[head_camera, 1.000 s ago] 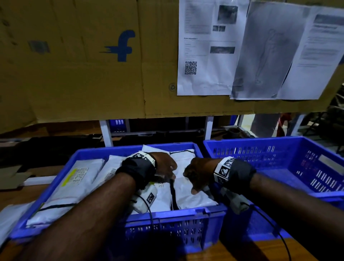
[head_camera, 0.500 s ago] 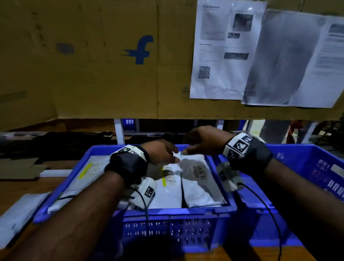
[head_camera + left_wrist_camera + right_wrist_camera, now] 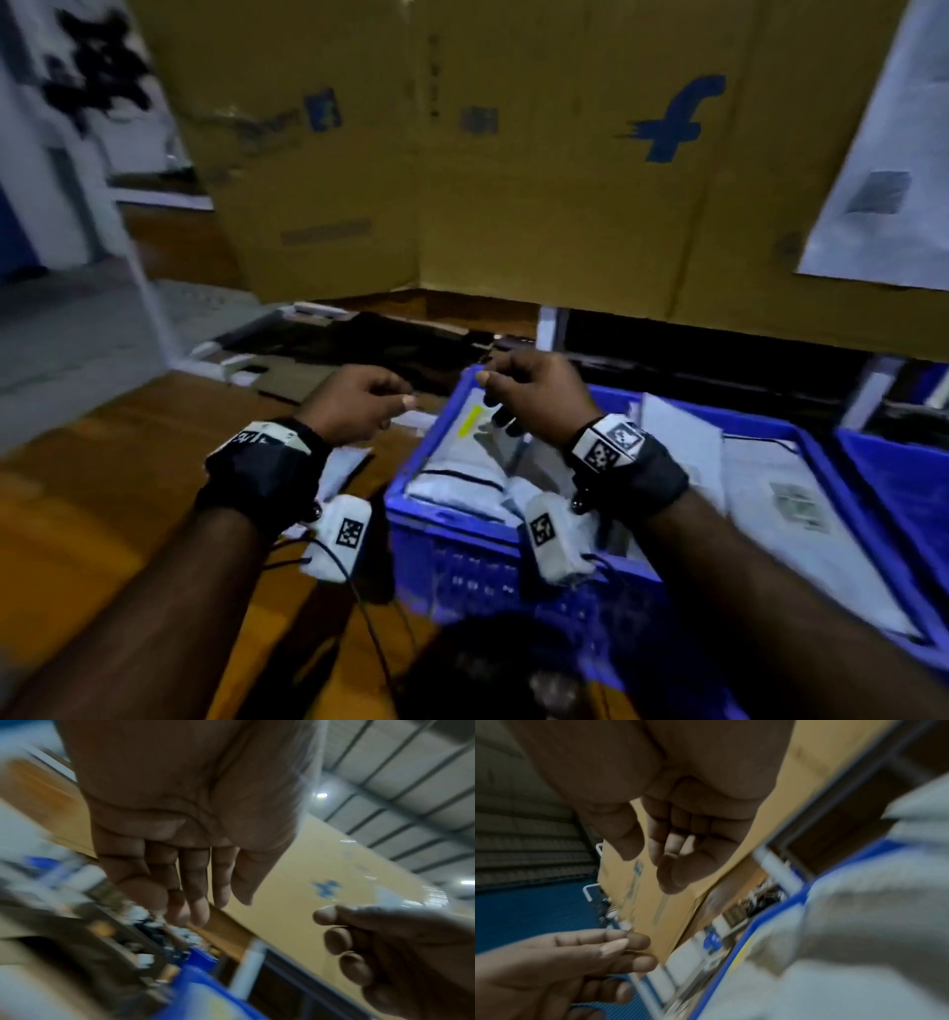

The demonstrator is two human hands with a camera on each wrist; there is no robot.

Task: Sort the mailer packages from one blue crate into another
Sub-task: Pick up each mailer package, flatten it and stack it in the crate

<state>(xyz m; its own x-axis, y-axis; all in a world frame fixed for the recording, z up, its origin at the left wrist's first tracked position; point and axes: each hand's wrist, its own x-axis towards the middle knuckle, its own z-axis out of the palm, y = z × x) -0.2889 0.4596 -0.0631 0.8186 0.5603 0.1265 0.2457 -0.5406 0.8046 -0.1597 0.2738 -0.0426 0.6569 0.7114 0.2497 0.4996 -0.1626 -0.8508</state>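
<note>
A blue crate (image 3: 452, 560) full of white and grey mailer packages (image 3: 770, 483) stands centre right in the head view. One mailer with a yellow label (image 3: 462, 457) lies at its left end. My left hand (image 3: 359, 406) hovers just left of the crate's far left corner, fingers relaxed, holding nothing. My right hand (image 3: 529, 401) hangs over that corner with loosely curled fingers, also empty. The left wrist view shows the left hand (image 3: 190, 882) bare; the right wrist view shows the right hand (image 3: 677, 852) bare above the mailers (image 3: 859, 923). A second blue crate (image 3: 893, 488) shows at the right edge.
The crates stand on a wooden table (image 3: 102, 488). A white mailer (image 3: 344, 467) lies on the table under my left wrist. A tall cardboard wall (image 3: 513, 205) with pinned paper sheets (image 3: 883, 180) closes the back. Flattened cardboard and dark clutter (image 3: 359, 339) lie behind the table.
Both hands pinched a mailer above the crate half a second ago; now neither holds it. The hands have shifted to the crate's far left corner, and the view has swung left.
</note>
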